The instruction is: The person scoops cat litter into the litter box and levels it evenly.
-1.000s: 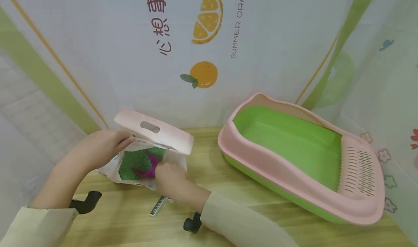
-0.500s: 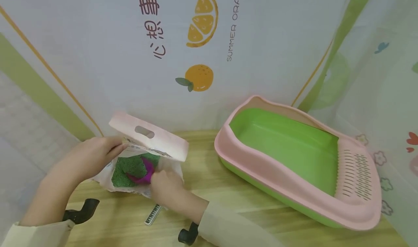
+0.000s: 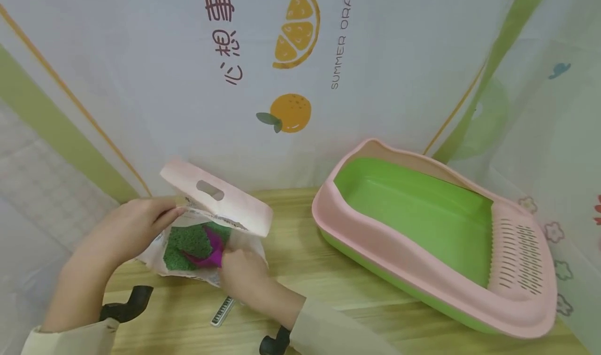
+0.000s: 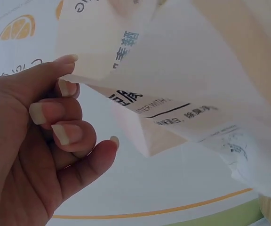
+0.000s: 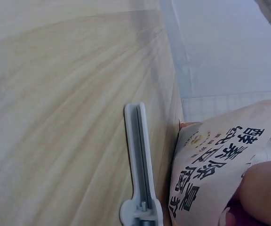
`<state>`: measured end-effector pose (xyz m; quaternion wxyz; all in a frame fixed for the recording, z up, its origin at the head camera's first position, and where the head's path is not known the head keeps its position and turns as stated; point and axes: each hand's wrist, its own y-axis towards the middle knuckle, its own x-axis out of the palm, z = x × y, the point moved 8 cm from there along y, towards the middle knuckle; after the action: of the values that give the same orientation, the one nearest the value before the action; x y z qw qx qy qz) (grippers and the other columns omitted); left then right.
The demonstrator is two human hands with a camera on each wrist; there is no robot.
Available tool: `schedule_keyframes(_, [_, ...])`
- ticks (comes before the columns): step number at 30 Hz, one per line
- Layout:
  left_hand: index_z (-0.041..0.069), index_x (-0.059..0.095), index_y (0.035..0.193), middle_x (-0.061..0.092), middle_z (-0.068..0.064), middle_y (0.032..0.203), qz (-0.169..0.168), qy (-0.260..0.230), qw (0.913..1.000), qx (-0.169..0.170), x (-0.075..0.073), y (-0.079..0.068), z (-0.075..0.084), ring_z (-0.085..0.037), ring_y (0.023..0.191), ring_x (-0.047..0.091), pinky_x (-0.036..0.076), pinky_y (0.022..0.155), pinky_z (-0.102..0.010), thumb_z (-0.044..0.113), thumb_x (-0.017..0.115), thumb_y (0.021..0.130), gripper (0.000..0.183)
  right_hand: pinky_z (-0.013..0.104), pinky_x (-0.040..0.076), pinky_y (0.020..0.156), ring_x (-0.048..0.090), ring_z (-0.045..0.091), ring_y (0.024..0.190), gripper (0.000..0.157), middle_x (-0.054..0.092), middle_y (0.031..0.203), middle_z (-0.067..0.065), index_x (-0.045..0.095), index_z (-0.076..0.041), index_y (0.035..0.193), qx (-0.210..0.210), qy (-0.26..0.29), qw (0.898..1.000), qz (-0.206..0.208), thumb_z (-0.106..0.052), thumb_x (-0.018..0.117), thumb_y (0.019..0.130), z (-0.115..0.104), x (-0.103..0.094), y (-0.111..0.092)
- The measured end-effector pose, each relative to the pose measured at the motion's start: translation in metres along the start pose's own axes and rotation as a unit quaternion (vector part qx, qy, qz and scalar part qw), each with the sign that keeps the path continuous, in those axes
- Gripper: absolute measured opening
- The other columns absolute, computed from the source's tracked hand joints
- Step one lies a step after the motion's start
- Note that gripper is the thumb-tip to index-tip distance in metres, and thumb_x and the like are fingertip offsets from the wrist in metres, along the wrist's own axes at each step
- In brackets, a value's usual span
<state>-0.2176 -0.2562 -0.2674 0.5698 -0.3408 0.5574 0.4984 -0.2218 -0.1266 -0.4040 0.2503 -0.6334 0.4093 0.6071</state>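
Observation:
In the head view, my left hand (image 3: 127, 235) pinches the upper edge of an opened bag of cat litter (image 3: 251, 217) between thumb and forefinger. The left wrist view shows the bag's printed wall (image 4: 173, 70) stretching away from that pinch, the other fingers loosely curled. Green litter pellets (image 3: 176, 256) fill the bag's mouth. My right hand (image 3: 246, 271) grips a purple scoop (image 3: 213, 253) inside the bag, and pellets are heaped in its bowl. Its handle is mostly hidden by the hand. In the right wrist view, only part of that hand (image 5: 267, 193) shows beside the bag.
A litter box (image 3: 357, 230) with a pink rim and green base stands on the wooden tabletop, right of the bag. A slim white-and-grey clip-like strip (image 5: 140, 150) lies in front of the bag. A printed curtain (image 3: 263, 151) hangs behind.
The purple scoop has tilted up a little in the litter, and pellets now heap more fully in it. My left hand keeps its pinch on the bag. The head view has shifted slightly.

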Motion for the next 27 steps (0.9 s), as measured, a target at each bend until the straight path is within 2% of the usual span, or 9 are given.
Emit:
schedule_keyframes(4, [0.017, 0.046, 0.073, 0.034, 0.005, 0.062, 0.015, 0.003, 0.9999, 0.002, -0.003, 0.004, 0.002, -0.01, 0.059, 0.034, 0.03, 0.059, -0.027, 0.031, 0.046, 0.109, 0.039, 0.019, 0.043, 0.05, 0.054, 0.005, 0.055, 0.024, 0.06, 0.065, -0.01, 0.064, -0.02, 0.076, -0.005, 0.003, 1.0, 0.022, -0.036, 0.073, 0.091, 0.004, -0.005, -0.004])
schedule_keyframes(11, [0.016, 0.044, 0.071, 0.033, 0.004, 0.061, -0.004, 0.005, 1.0, -0.007, -0.002, 0.006, 0.001, -0.011, 0.058, 0.032, 0.029, 0.058, -0.027, 0.031, 0.044, 0.11, 0.041, 0.017, 0.049, 0.057, 0.06, 0.005, 0.059, 0.019, 0.066, 0.072, -0.006, 0.068, -0.016, 0.087, -0.03, 0.034, 0.997, 0.055, -0.033, 0.073, 0.092, 0.008, -0.016, -0.016])
schedule_keyframes(13, [0.016, 0.044, 0.071, 0.033, 0.004, 0.061, -0.005, 0.004, 1.0, -0.005, -0.002, 0.008, 0.001, -0.011, 0.058, 0.031, 0.029, 0.057, -0.027, 0.03, 0.044, 0.11, 0.041, 0.018, 0.05, 0.056, 0.062, 0.007, 0.061, 0.02, 0.067, 0.074, -0.005, 0.069, -0.014, 0.092, -0.025, 0.038, 0.998, 0.053, -0.033, 0.074, 0.092, 0.01, -0.018, -0.021])
schedule_keyframes(16, [0.015, 0.045, 0.071, 0.033, 0.003, 0.062, -0.012, 0.003, 0.9999, -0.008, -0.002, 0.01, 0.001, -0.011, 0.057, 0.031, 0.029, 0.058, -0.027, 0.03, 0.043, 0.11, 0.042, 0.018, 0.046, 0.049, 0.06, 0.009, 0.058, 0.02, 0.066, 0.074, -0.004, 0.068, -0.014, 0.095, -0.005, 0.059, 0.998, 0.036, -0.032, 0.074, 0.091, 0.013, -0.019, -0.027])
schedule_keyframes(19, [0.013, 0.056, 0.078, 0.039, 0.003, 0.062, -0.029, 0.003, 0.9994, -0.017, -0.001, 0.011, -0.002, -0.012, 0.059, 0.037, 0.033, 0.061, -0.03, 0.031, 0.041, 0.111, 0.04, 0.018, 0.04, 0.045, 0.058, 0.008, 0.056, 0.019, 0.063, 0.073, -0.005, 0.067, -0.014, 0.092, 0.004, 0.083, 0.996, 0.021, -0.032, 0.075, 0.091, 0.014, -0.018, -0.032])
schedule_keyframes(22, [0.01, 0.064, 0.09, 0.046, 0.003, 0.064, -0.039, 0.004, 0.9989, -0.027, 0.0, 0.012, -0.005, -0.014, 0.062, 0.043, 0.037, 0.063, -0.033, 0.031, 0.04, 0.111, 0.038, 0.016, 0.039, 0.045, 0.057, 0.008, 0.055, 0.018, 0.063, 0.073, -0.005, 0.066, -0.014, 0.093, 0.002, 0.099, 0.995, 0.023, -0.03, 0.074, 0.092, 0.015, -0.018, -0.033])
schedule_keyframes(27, [0.012, 0.057, 0.082, 0.04, 0.002, 0.063, -0.042, 0.0, 0.9988, -0.025, 0.001, 0.014, -0.006, -0.014, 0.06, 0.039, 0.034, 0.061, -0.032, 0.031, 0.04, 0.111, 0.039, 0.014, 0.037, 0.045, 0.057, 0.007, 0.055, 0.017, 0.063, 0.074, -0.005, 0.066, -0.013, 0.097, 0.006, 0.118, 0.992, 0.033, -0.028, 0.073, 0.093, 0.022, -0.018, -0.036])
